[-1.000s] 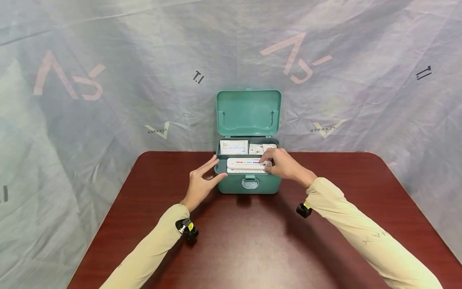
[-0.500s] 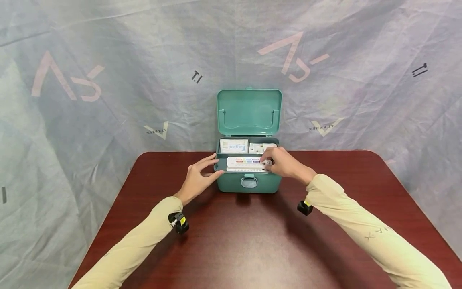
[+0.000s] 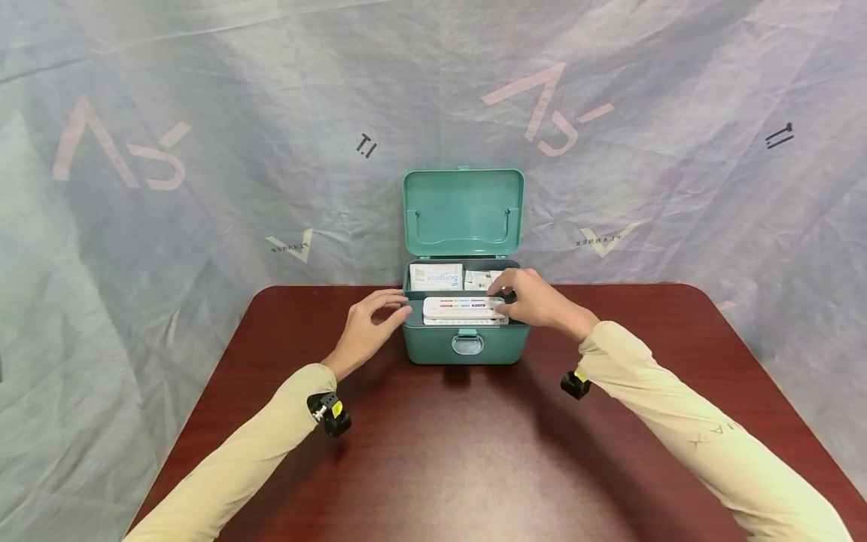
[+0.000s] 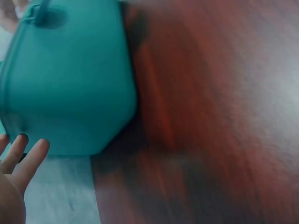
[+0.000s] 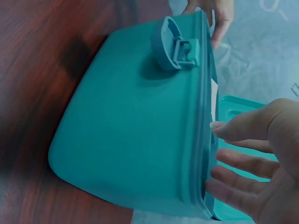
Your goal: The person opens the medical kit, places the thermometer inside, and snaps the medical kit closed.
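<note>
A teal box (image 3: 433, 348) stands with its lid (image 3: 463, 211) raised. In its front compartment lies a long white case (image 3: 450, 307) with coloured markings, on top of another white piece with a row of small marks. My right hand (image 3: 538, 302) is over the right end of the case, thumb and fingers apart; in the right wrist view its fingertips hang at the box's rim. My left hand (image 3: 362, 331) is at the box's left side, fingers loosely extended; the left wrist view shows them beside the end wall, and contact is unclear.
Behind a divider sit a white packet (image 3: 436, 277) printed "Surgical" and smaller white packets (image 3: 477, 280). The box stands near the back edge of the dark red wooden table (image 3: 440, 452). A grey printed cloth (image 3: 305, 113) hangs right behind.
My left hand has drawn slightly left, away from the box's left front corner. The fingers of my right hand have loosened from the white case's right end. The case stays in the box.
</note>
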### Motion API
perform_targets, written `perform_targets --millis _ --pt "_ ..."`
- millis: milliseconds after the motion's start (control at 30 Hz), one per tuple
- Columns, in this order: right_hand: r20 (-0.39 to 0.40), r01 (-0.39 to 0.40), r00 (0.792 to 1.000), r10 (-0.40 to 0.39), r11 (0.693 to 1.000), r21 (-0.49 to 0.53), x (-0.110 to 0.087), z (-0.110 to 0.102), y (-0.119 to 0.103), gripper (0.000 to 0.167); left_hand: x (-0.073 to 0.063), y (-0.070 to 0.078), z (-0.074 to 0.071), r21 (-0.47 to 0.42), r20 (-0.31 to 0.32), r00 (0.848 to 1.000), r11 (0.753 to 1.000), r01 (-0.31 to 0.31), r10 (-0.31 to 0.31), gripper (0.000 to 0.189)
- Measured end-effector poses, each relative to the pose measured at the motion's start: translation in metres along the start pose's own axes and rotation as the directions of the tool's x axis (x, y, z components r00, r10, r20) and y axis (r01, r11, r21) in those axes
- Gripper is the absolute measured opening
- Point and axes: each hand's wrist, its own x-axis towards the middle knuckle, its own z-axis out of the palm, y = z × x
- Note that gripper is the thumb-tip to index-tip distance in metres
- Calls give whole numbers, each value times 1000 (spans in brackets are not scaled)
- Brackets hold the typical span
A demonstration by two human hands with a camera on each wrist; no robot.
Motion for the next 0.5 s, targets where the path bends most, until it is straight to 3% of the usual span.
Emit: perform_targets --millis 133,300,500 --pt "-36 -6 999 5 1000 -13 2 -7 2 27 12 -17 -2 -11 -20 997 997 70 -70 35" --pt "-76 -16 997 15 1000 -18 2 -17 3 29 26 -12 -8 -44 -58 990 991 128 -131 34" --pt "-114 -55 992 55 998 4 4 -29 3 28 42 -7 -13 -85 -70 986 985 148 -155 31"
